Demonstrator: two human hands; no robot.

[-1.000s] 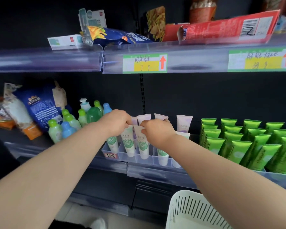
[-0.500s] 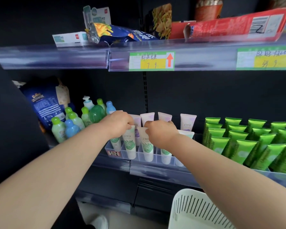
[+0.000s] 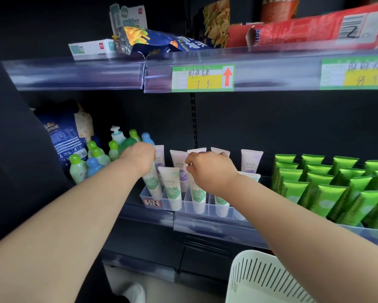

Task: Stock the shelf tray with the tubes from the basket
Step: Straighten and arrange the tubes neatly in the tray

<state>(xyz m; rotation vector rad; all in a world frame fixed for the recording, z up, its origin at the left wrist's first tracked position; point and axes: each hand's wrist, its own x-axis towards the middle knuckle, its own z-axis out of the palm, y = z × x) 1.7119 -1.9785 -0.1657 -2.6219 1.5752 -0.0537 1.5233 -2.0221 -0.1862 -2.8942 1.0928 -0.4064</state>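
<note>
A clear divided shelf tray on the middle shelf holds white tubes standing cap-down. The front row has green leaf labels and the back row has purple labels. My left hand grips the top of the leftmost green-label tube. My right hand curls its fingers over the top of the third front tube. One front tube stands free between my hands. The white slotted basket is at the bottom right, and what it holds cannot be seen.
Rows of bright green tubes fill the shelf to the right of the tray. Small green and blue bottles and a blue bag stand to its left. The upper shelf edge carries a price tag, with snack packs above it.
My left hand has slid left onto the leftmost tube, opening a gap between my hands. The right hand stays on its tube. The view has shifted slightly left.
</note>
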